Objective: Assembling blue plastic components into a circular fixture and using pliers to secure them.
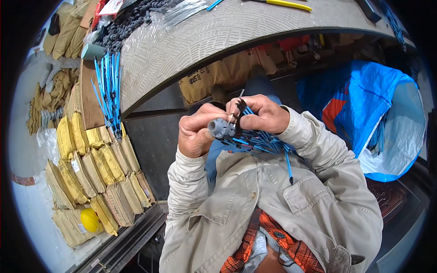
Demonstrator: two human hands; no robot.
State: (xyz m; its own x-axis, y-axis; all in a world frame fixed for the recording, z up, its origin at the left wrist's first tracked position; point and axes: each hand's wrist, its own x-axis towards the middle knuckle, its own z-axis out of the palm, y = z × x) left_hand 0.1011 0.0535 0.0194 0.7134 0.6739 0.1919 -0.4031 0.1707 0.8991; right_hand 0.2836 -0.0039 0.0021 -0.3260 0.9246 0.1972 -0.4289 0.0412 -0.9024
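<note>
My left hand point(196, 131) grips a short grey cylindrical hub point(221, 128) with several thin blue ribs point(260, 140) fanning out from it toward my chest. My right hand point(263, 113) pinches a small black piece point(240, 107) right at the hub's top, fingertips pressed together. One blue rib point(288, 164) hangs down over my beige jacket. Both hands are held close together in front of my chest, under the edge of the grey textured worktable point(191, 45).
A finished bundle of blue ribs point(108, 86) lies at the table's left end. A blue-and-white plastic bag point(382, 118) holding more blue ribs sits to my right. Brown paper packets point(95, 168) are stacked on the left, with a yellow ball-like object point(89, 219). Black parts point(127, 22) lie on the table.
</note>
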